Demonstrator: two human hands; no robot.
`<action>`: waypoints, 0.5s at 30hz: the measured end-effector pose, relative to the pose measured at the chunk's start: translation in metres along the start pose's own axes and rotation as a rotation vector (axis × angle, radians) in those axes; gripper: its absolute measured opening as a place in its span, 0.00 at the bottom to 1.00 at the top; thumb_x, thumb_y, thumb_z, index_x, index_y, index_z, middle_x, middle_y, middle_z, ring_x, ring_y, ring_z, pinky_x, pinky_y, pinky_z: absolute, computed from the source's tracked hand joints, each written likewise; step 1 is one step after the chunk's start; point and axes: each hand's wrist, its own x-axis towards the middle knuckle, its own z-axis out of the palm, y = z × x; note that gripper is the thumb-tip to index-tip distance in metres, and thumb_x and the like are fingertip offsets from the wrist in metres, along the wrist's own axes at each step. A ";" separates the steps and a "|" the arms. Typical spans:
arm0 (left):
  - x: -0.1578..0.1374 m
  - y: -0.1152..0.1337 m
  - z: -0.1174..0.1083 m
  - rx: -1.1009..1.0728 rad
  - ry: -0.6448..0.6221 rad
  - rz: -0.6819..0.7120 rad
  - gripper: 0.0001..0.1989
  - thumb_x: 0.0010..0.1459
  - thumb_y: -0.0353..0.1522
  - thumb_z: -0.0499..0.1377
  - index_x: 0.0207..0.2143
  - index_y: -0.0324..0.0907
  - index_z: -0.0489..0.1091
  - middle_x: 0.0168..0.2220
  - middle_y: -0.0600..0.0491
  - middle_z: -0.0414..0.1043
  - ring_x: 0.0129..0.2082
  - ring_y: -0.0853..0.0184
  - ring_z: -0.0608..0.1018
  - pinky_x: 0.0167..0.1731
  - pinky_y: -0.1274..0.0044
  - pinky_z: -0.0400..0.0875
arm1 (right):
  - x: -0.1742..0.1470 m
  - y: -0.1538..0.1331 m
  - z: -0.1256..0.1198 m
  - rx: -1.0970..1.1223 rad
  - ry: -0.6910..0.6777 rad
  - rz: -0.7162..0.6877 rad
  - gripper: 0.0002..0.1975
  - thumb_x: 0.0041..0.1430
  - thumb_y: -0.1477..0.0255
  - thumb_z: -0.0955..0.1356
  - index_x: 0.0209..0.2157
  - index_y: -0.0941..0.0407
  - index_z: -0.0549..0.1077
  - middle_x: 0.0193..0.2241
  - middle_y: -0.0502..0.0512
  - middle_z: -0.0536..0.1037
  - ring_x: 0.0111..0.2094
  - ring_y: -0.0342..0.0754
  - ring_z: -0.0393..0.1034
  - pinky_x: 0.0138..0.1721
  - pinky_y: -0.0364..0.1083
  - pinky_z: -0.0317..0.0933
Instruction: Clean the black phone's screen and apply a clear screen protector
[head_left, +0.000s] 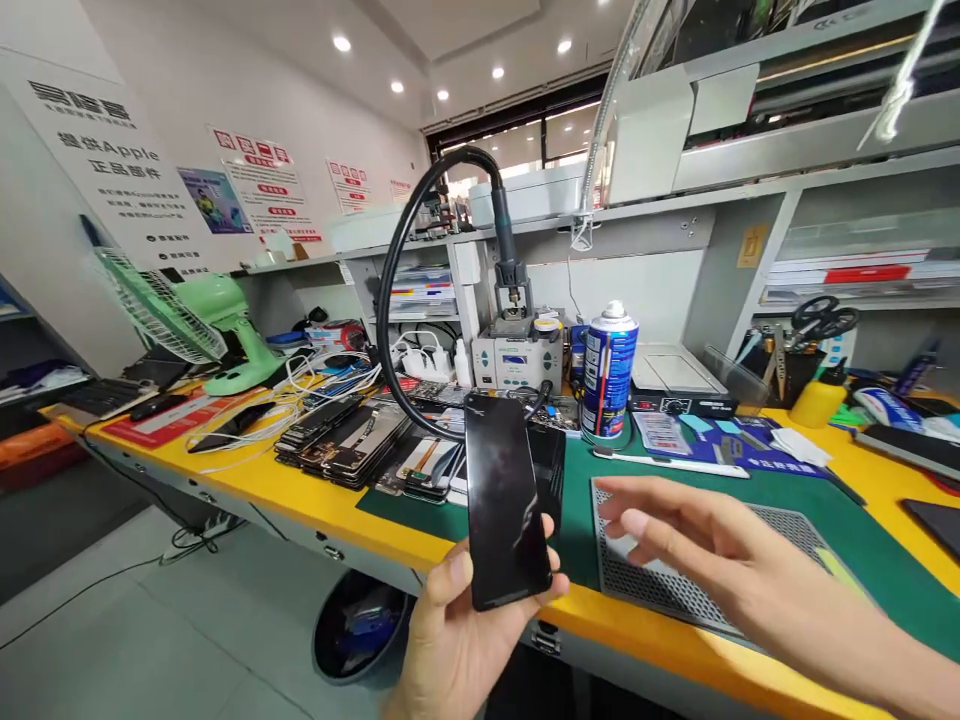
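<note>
A black smartphone (504,500) with a dark, glossy screen is held upright in my left hand (469,630), thumb on its left edge and fingertips curled round the right edge. Light reflects off the glass. To the right of the phone, my right hand (705,555) hovers with fingers loosely bent and apart, holding nothing. Under it lies a grey perforated mat (630,575) on the green work mat (574,500).
Stacked phone screens (352,445) lie left of the phone. Behind are a hot-air station (514,360) with a looping black hose (386,290), a blue spray can (609,375) and a white stick-like tool (667,463). A bin (322,650) stands below the bench.
</note>
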 end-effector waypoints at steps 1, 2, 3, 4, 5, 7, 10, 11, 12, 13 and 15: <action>0.003 -0.003 0.003 0.039 0.011 0.016 0.21 0.59 0.40 0.62 0.50 0.38 0.79 0.55 0.39 0.76 0.50 0.54 0.79 0.54 0.62 0.71 | -0.006 -0.006 0.004 0.103 -0.061 0.036 0.27 0.63 0.47 0.66 0.56 0.49 0.75 0.52 0.57 0.80 0.48 0.56 0.78 0.47 0.50 0.76; 0.005 -0.006 0.006 0.083 0.022 0.032 0.20 0.58 0.40 0.63 0.49 0.38 0.79 0.55 0.40 0.76 0.50 0.53 0.79 0.55 0.60 0.71 | -0.011 -0.012 0.006 0.171 -0.110 0.076 0.30 0.62 0.48 0.68 0.60 0.48 0.72 0.55 0.58 0.77 0.51 0.57 0.76 0.50 0.51 0.74; 0.008 -0.009 0.009 0.130 0.034 0.047 0.20 0.57 0.40 0.64 0.49 0.39 0.79 0.55 0.41 0.77 0.50 0.52 0.79 0.56 0.60 0.70 | -0.016 -0.016 0.008 0.214 -0.150 0.103 0.32 0.61 0.49 0.70 0.62 0.48 0.69 0.58 0.58 0.74 0.53 0.58 0.74 0.52 0.52 0.73; 0.010 -0.013 0.011 0.180 0.045 0.060 0.20 0.56 0.40 0.65 0.49 0.40 0.79 0.54 0.43 0.78 0.51 0.51 0.79 0.57 0.60 0.69 | -0.020 -0.020 0.008 0.241 -0.174 0.116 0.35 0.59 0.50 0.72 0.64 0.48 0.66 0.60 0.58 0.73 0.54 0.58 0.73 0.53 0.52 0.72; 0.012 -0.017 0.013 0.229 0.056 0.071 0.21 0.55 0.41 0.66 0.49 0.41 0.79 0.53 0.44 0.78 0.51 0.51 0.79 0.57 0.60 0.68 | -0.023 -0.024 0.008 0.258 -0.194 0.123 0.38 0.57 0.52 0.74 0.66 0.48 0.64 0.61 0.58 0.71 0.55 0.58 0.73 0.53 0.52 0.72; 0.017 -0.025 0.017 0.315 0.087 0.087 0.22 0.53 0.41 0.68 0.49 0.44 0.78 0.51 0.45 0.79 0.53 0.48 0.78 0.58 0.60 0.68 | -0.026 -0.029 0.008 0.282 -0.211 0.110 0.41 0.53 0.56 0.77 0.65 0.48 0.64 0.61 0.57 0.71 0.56 0.58 0.72 0.55 0.52 0.70; 0.024 -0.034 0.025 0.415 0.145 0.091 0.24 0.50 0.40 0.70 0.51 0.46 0.76 0.52 0.46 0.78 0.58 0.45 0.74 0.58 0.60 0.68 | -0.028 -0.030 0.007 0.309 -0.159 0.082 0.42 0.49 0.61 0.80 0.64 0.47 0.65 0.58 0.54 0.74 0.55 0.55 0.72 0.57 0.52 0.68; 0.026 -0.036 0.028 0.438 0.155 0.095 0.25 0.49 0.39 0.71 0.51 0.46 0.76 0.53 0.45 0.78 0.59 0.45 0.73 0.58 0.59 0.67 | -0.028 -0.028 0.007 0.316 -0.130 0.072 0.43 0.48 0.62 0.80 0.64 0.46 0.64 0.57 0.53 0.74 0.54 0.54 0.72 0.57 0.51 0.68; 0.028 -0.038 0.031 0.453 0.155 0.098 0.26 0.49 0.39 0.71 0.52 0.46 0.75 0.54 0.45 0.77 0.60 0.44 0.72 0.59 0.60 0.67 | -0.028 -0.026 0.007 0.322 -0.096 0.062 0.44 0.49 0.63 0.80 0.65 0.46 0.63 0.57 0.53 0.74 0.54 0.54 0.72 0.57 0.51 0.68; 0.031 -0.039 0.034 0.463 0.148 0.099 0.27 0.48 0.38 0.71 0.52 0.46 0.75 0.54 0.45 0.77 0.61 0.44 0.71 0.59 0.60 0.67 | -0.028 -0.024 0.007 0.321 -0.066 0.055 0.45 0.49 0.63 0.80 0.65 0.46 0.62 0.58 0.53 0.74 0.55 0.53 0.71 0.57 0.51 0.68; 0.037 -0.041 0.039 0.473 0.120 0.098 0.27 0.48 0.38 0.71 0.52 0.45 0.75 0.55 0.45 0.77 0.61 0.44 0.71 0.59 0.60 0.67 | -0.029 -0.019 0.005 0.299 -0.007 0.042 0.45 0.49 0.61 0.80 0.66 0.46 0.62 0.59 0.53 0.73 0.55 0.53 0.70 0.57 0.52 0.68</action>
